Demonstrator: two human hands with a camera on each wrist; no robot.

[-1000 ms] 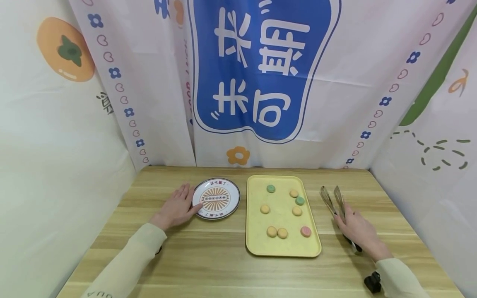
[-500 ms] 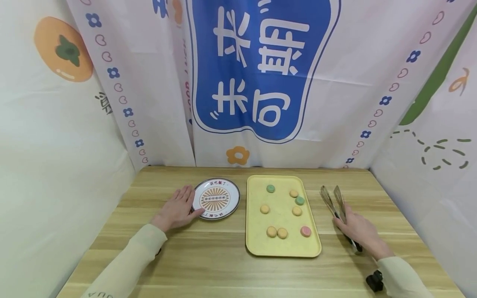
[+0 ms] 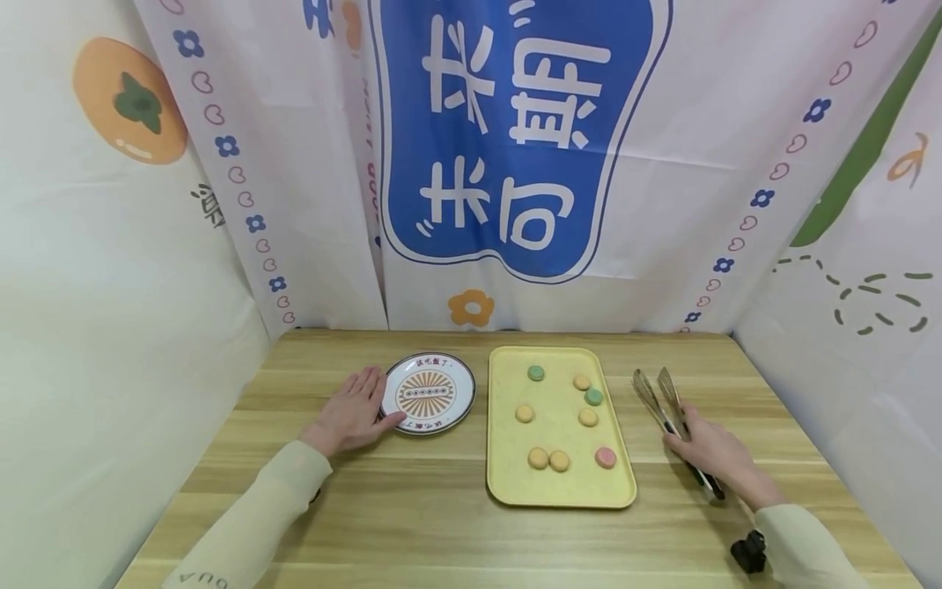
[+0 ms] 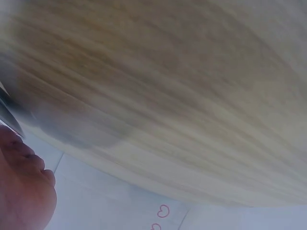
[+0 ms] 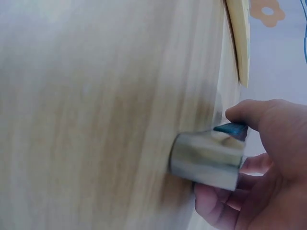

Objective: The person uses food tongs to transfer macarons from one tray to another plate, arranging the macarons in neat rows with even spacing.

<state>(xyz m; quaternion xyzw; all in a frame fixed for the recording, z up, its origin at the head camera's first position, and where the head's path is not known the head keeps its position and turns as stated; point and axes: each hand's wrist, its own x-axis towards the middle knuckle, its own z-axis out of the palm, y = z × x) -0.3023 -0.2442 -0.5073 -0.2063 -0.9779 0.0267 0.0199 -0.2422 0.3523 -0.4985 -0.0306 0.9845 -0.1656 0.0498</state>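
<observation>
My left hand point(image 3: 352, 413) lies with straight fingers along the left edge of a white patterned plate point(image 3: 430, 393), the thumb over its rim. In the left wrist view, the curled-looking knuckles of that hand point(image 4: 26, 184) show beside the plate's dark edge point(image 4: 10, 120). At the right, my right hand point(image 3: 717, 450) holds metal tongs point(image 3: 648, 397) with black grips, their tips apart and pointing away from me. The right wrist view shows the thumb and curled fingers around the tongs' metal hinge end point(image 5: 206, 160), low over the tabletop.
Between the hands lies a yellow tray point(image 3: 508, 433) bearing several yellow macarons point(image 3: 524, 414), two green ones point(image 3: 536, 373) and a pink one point(image 3: 606, 458). The wooden table point(image 3: 412, 523) meets white printed cloth point(image 3: 684, 221) at the back and sides.
My right hand has shifted slightly to the right, and the near end of the tongs has swung right with it. The left hand, plate and tray look unmoved.
</observation>
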